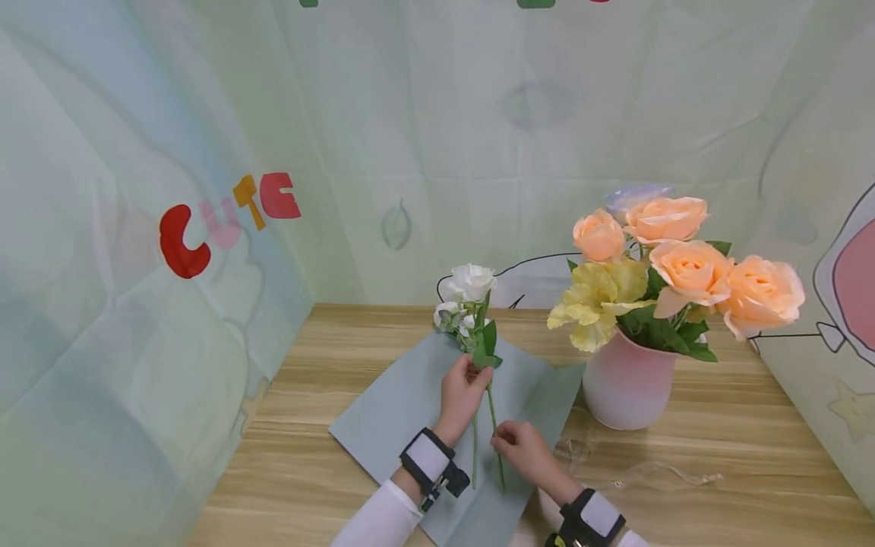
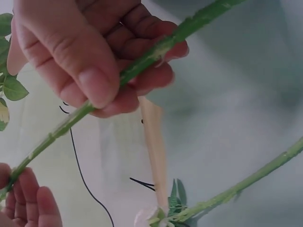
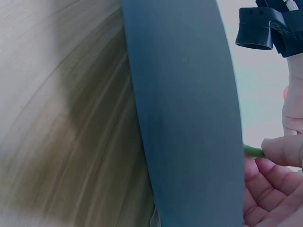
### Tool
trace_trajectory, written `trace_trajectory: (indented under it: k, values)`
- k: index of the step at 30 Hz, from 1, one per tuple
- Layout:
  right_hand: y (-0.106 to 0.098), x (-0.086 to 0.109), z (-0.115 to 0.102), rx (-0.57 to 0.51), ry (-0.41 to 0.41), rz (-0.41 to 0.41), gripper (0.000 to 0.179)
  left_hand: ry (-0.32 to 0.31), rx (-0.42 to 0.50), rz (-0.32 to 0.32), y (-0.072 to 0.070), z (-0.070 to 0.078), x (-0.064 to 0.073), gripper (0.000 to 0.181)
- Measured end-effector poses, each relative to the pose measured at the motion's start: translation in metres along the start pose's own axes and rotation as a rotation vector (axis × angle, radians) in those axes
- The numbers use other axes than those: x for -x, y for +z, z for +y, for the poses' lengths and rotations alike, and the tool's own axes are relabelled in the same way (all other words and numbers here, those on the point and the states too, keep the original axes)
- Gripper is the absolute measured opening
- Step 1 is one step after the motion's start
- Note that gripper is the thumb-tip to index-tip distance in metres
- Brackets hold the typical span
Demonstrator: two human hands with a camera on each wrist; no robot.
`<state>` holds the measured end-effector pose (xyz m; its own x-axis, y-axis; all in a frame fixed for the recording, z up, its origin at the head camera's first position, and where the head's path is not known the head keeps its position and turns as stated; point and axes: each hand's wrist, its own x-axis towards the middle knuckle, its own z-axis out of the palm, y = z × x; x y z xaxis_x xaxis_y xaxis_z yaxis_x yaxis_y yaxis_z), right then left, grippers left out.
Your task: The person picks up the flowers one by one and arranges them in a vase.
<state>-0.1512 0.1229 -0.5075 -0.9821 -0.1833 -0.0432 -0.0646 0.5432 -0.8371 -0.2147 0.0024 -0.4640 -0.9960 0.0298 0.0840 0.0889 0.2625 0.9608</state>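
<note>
In the head view, my left hand [image 1: 465,391] pinches the stem of an artificial white rose [image 1: 472,282] just under its green leaves [image 1: 487,346]. Lower on that stem, my right hand [image 1: 529,452] pinches it between thumb and fingers. The left wrist view shows the right hand [image 2: 94,56] large, gripping the green stem [image 2: 196,23], with the left hand [image 2: 28,201] small at lower left. Beside it lies a second stem [image 1: 475,452] with small white flowers [image 1: 447,315], over the grey-blue wrapping paper [image 1: 403,403]. In the right wrist view, the right hand [image 3: 274,189] holds the stem's end.
A pink-and-white vase [image 1: 625,384] with peach roses [image 1: 690,270] and a yellow flower [image 1: 601,296] stands right of the paper. Clear plastic [image 1: 577,444] and a pale ribbon [image 1: 673,471] lie on the wooden table [image 1: 759,463]. A printed curtain [image 1: 437,152] encloses the back and sides.
</note>
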Motion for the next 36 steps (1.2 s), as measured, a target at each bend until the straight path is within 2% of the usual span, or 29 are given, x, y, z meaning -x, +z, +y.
trace_trajectory:
  k: [7,17,22,26,32,36]
  values:
    - [-0.003,0.003,-0.001,0.018,-0.016,0.025,0.008,0.089,-0.02,0.002,0.0,0.01,0.004,0.017]
    - [-0.006,0.004,-0.001,0.051,-0.065,0.055,0.009,0.274,-0.083,0.023,0.0,0.02,0.014,0.016]
    - [-0.011,0.006,-0.002,0.085,-0.066,0.073,0.009,0.366,-0.144,0.033,-0.001,0.028,0.019,0.014]
    - [-0.014,0.008,-0.001,0.116,-0.065,0.093,0.008,0.393,-0.179,0.021,-0.001,0.034,0.022,0.009]
    - [-0.019,0.012,0.002,0.157,-0.081,0.148,0.01,0.422,-0.23,0.001,-0.001,0.041,0.023,0.018]
    - [-0.024,0.015,0.0,0.162,-0.101,0.187,0.006,0.457,-0.233,-0.005,-0.001,0.046,0.025,0.02]
